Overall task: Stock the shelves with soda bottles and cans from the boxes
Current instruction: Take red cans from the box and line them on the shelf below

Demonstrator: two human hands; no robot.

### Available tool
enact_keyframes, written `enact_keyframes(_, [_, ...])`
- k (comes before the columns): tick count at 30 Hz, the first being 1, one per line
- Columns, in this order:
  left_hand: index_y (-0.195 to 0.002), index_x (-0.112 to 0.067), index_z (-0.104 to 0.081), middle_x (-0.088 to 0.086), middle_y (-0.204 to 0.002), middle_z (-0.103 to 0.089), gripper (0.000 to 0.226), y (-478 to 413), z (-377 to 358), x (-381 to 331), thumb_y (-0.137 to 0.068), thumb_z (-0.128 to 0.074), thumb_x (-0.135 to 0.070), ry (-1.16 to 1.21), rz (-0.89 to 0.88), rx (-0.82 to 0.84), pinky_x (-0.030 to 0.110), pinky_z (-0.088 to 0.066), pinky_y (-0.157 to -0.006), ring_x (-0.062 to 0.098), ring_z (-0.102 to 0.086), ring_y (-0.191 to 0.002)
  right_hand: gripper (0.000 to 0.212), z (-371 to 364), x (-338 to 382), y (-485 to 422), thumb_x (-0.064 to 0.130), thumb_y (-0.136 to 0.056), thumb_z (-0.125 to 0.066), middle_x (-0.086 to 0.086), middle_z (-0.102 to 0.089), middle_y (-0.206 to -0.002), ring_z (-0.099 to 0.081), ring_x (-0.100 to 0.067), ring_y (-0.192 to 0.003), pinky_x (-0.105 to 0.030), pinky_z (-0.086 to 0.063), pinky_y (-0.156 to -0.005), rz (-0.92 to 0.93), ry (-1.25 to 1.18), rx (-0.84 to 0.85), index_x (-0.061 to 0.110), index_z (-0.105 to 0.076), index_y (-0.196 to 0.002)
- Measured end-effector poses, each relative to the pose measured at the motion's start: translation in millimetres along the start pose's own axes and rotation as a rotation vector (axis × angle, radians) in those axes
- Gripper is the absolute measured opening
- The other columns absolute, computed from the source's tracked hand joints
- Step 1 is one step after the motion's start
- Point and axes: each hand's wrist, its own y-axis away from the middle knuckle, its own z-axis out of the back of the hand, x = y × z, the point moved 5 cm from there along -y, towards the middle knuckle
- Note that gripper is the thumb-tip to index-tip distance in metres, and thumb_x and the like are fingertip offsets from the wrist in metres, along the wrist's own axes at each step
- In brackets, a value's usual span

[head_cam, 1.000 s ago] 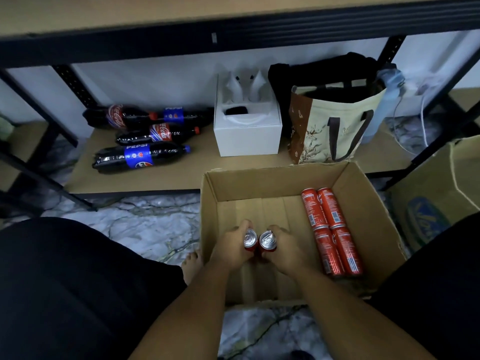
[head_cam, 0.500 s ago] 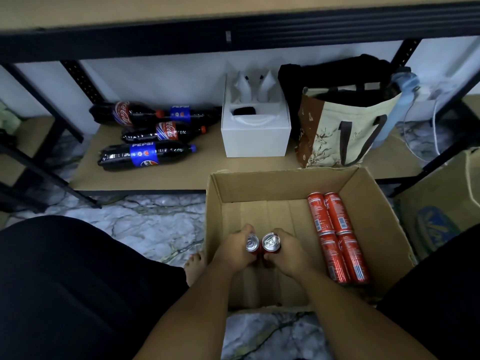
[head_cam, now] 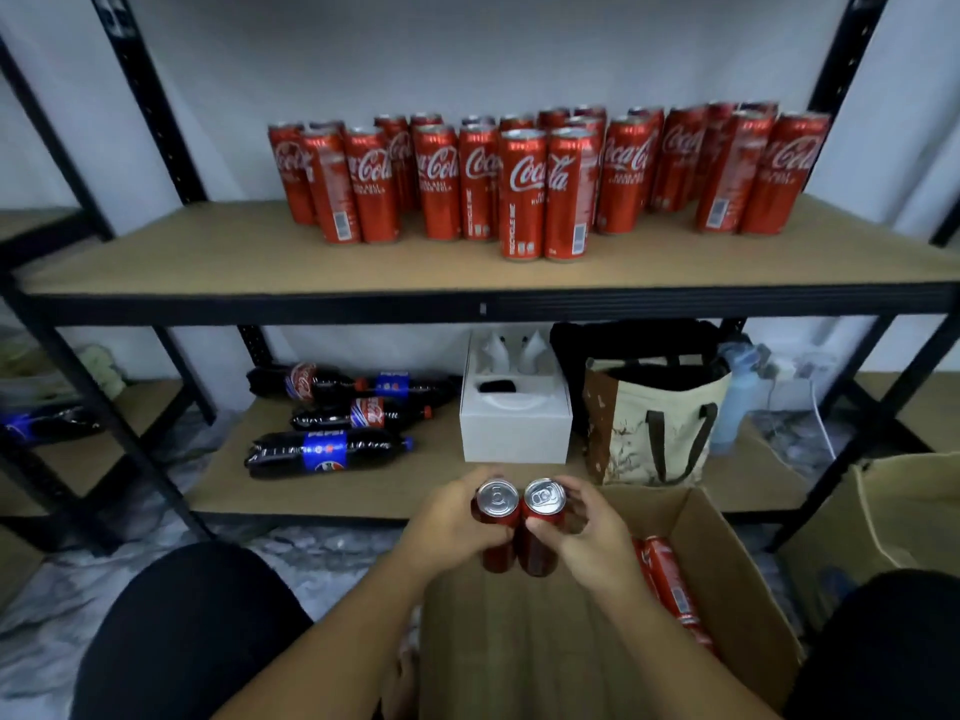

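Note:
My left hand (head_cam: 452,527) grips an upright red soda can (head_cam: 496,530), and my right hand (head_cam: 587,527) grips a second red can (head_cam: 542,527) pressed against it. Both cans are held above the open cardboard box (head_cam: 737,574), just in front of the lower shelf edge. More red cans (head_cam: 670,579) lie along the box's right side. Several red cola cans (head_cam: 524,194) stand in rows on the upper shelf (head_cam: 208,262). Several dark soda bottles (head_cam: 327,452) lie on their sides on the lower shelf (head_cam: 363,493).
A white box (head_cam: 514,423), a cream tote bag (head_cam: 649,423) and a blue bottle (head_cam: 737,397) stand on the lower shelf. Black shelf posts (head_cam: 852,449) frame both sides. Another cardboard box (head_cam: 904,511) sits at the right. My dark-clothed knees flank the open box.
Both hands have lifted the two cans up out of the box. The view has tilted upward, bringing the upper shelf with its rows of cans into sight.

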Motion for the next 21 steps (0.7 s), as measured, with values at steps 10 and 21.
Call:
enact_keyframes(10, [-0.12, -0.036, -0.062, -0.023, -0.114, -0.07, 0.054, 9, 159, -138, -0.076, -0.09, -0.021, 0.205, -0.262, -0.309, 0.017, -0.05, -0.092, -0.003, -0.065, -0.108, 0.045, 65, 240, -14, 0.027, -0.084, -0.082, 0.017, -0.072, -0.115, -0.066, 0.001, -0.108, -0.022, -0.054, -0.091, 0.474, -0.093, 0.032, 0.034, -0.065, -0.125])
enact_keyframes(21, [-0.134, -0.039, -0.06, -0.015, -0.12, -0.071, 0.054, -40, 283, -182, -0.084, -0.081, -0.038, 0.285, -0.305, -0.566, 0.03, -0.058, -0.088, 0.003, -0.068, -0.106, 0.035, 9, 374, -71, 0.039, -0.094, -0.07, 0.034, -0.053, -0.099, -0.057, 0.021, -0.083, -0.003, -0.046, -0.064, 0.601, 0.053, 0.071, 0.044, -0.048, -0.122])
